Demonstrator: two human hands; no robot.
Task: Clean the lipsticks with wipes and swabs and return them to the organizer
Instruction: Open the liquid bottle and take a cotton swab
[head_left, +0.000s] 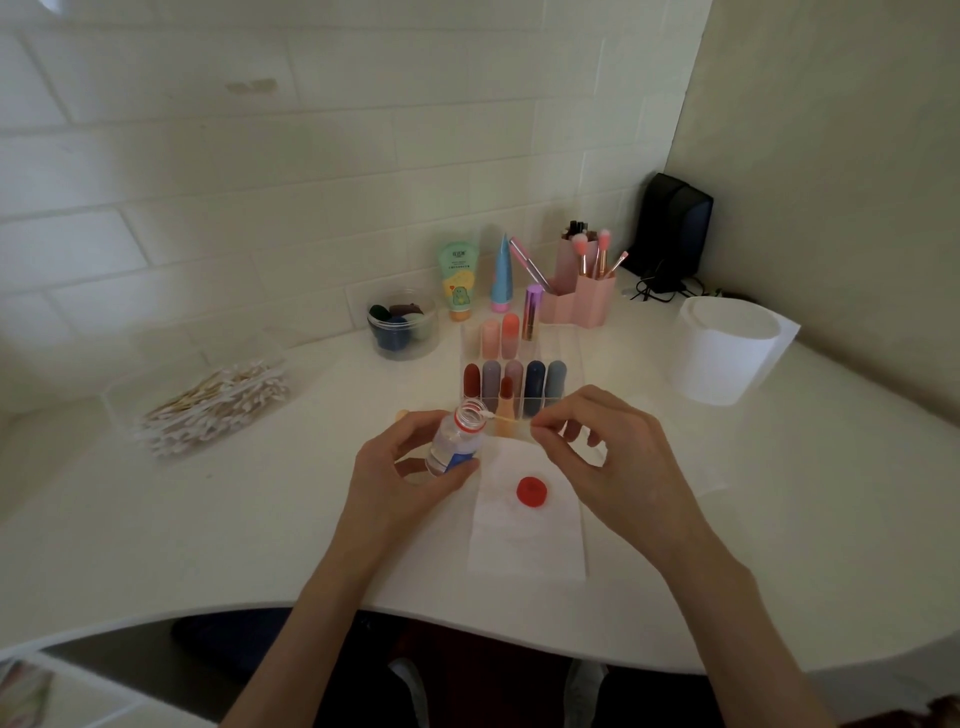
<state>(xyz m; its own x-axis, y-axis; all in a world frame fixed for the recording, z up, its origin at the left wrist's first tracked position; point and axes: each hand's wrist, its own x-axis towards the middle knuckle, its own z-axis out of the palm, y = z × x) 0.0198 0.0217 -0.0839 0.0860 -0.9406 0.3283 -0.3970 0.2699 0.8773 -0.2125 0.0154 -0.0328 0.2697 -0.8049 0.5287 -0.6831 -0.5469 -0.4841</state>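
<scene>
Two forearms reach over the curved front edge of the desk (182, 530). The left hand (400, 478) grips a small open bottle (456, 441), tilted rightward. The right hand (608, 457) pinches a cotton swab (511, 415) by its end, tip right at the bottle mouth. A red cap (531, 491) sits on a white wipe (524, 540) between the wrists.

Lipsticks (535, 379) stand in the clear organizer (561, 343) just behind the hands, with a red-tipped lipstick (506, 395) at the front. That swab looks light and bendy, so it is probably steadier pinched nearer mid-stick. The lipsticks look smooth with soft tips, so the barrel is the place to take them.

Open desk lies left and right, but the organizer crowds the knuckles, and the uncapped bottle could spill.
</scene>
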